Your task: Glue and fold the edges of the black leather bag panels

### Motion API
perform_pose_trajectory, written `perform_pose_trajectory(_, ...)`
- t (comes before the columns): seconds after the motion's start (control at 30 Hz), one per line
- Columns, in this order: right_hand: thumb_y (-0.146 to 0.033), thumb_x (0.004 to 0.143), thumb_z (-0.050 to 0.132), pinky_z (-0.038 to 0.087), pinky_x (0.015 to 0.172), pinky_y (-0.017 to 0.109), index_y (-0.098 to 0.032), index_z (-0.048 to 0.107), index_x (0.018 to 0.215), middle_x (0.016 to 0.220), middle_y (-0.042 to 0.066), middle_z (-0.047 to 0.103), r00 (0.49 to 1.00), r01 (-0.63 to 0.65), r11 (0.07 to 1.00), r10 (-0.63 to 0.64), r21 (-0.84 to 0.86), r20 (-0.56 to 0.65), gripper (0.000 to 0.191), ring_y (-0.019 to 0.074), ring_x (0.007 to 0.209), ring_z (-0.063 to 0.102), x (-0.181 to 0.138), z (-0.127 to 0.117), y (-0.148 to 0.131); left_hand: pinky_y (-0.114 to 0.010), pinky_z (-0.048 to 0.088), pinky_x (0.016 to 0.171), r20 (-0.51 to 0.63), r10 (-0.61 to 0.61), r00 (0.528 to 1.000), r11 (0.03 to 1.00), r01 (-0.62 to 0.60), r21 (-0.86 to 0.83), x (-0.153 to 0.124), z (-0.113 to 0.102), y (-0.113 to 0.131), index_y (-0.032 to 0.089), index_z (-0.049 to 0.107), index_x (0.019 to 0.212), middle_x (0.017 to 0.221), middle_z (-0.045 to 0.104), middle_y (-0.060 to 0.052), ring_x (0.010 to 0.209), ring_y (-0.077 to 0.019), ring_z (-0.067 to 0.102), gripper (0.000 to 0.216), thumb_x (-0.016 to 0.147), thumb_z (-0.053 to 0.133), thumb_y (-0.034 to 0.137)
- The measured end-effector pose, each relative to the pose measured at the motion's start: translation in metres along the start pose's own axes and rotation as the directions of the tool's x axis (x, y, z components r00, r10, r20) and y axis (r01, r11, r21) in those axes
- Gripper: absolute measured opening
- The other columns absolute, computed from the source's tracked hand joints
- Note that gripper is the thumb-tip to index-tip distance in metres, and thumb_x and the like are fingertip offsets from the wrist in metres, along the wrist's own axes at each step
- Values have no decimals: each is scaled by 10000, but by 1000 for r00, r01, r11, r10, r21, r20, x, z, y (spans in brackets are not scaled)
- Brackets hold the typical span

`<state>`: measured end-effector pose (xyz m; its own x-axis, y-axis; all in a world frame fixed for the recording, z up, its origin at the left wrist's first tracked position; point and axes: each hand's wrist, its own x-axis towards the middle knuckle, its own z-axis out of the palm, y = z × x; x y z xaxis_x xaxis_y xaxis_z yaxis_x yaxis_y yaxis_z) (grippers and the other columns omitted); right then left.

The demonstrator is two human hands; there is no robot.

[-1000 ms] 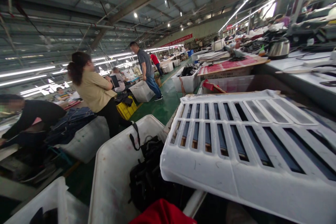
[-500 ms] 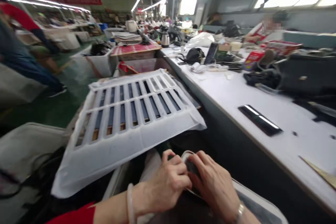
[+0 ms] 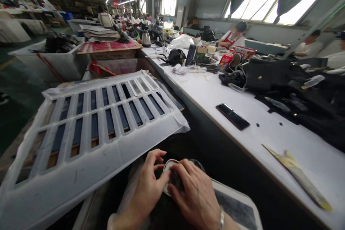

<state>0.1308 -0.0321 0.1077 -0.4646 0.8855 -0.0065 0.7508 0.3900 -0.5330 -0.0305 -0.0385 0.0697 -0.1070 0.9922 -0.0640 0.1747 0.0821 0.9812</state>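
Low in the middle, a dark piece with a rounded white rim (image 3: pixel 166 166) lies mostly beneath my fingers, and its full shape is hidden. My right hand (image 3: pixel 194 188) curls over it, fingertips pressed together on its dark face. At its left side is my left hand (image 3: pixel 147 183), fingers raised and apart, with the thumb reaching the rim. Below and to the right shows a larger dark panel with a white border (image 3: pixel 237 206), partly covered by my right hand and wrist.
A white slotted sheet (image 3: pixel 151 133) spreads at the left. The white table (image 3: pixel 199 90) on the right bears a phone (image 3: pixel 232 116), a yellowed pointed strip (image 3: pixel 299 176) and black bags (image 3: pixel 266 75). A kettle (image 3: pixel 146 38) stands farther back. A co-worker (image 3: pixel 233 37) sits across the table.
My view has swung to the right. My left hand's fingers, curled in at the rimmed piece before, have spread and lifted, while my right hand stays on it.
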Motion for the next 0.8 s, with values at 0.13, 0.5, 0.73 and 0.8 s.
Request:
perform_pose_trajectory(0.13,-175,797,593,449,825,436,-216,591,1059,1030,63,606,1000,-24,1000,24,9,-7,265,264,938,567,0,1,-4,-316,476,794,118,-281,952,945,296,-137,12,7,8,181,561,1056,1020,627,-55,905,-204,601,366,692,598,195)
perform_pose_trajectory(0.5,-347,885,548,457,614,295,-197,656,1046,820,32,637,985,-140,891,168,433,-27,245,167,664,572,2,-29,28,-315,441,777,174,-303,937,913,337,-230,13,11,13,193,553,1015,975,628,-33,867,-197,573,390,625,540,180)
perform_pose_trajectory(0.73,-206,931,538,448,678,269,-180,698,895,886,45,635,1000,6,998,-4,61,-26,165,153,745,614,25,-21,24,-340,428,879,133,-310,941,918,333,-217,13,11,14,178,557,1039,1064,641,-71,996,-230,574,411,629,543,202)
perform_pose_trajectory(0.8,-200,942,534,436,668,258,-184,697,858,880,37,646,998,36,994,-31,-103,56,184,148,749,629,32,-27,23,-347,432,882,157,-318,935,907,348,-236,14,11,15,174,546,1045,1064,640,-80,1018,-241,577,414,633,542,210)
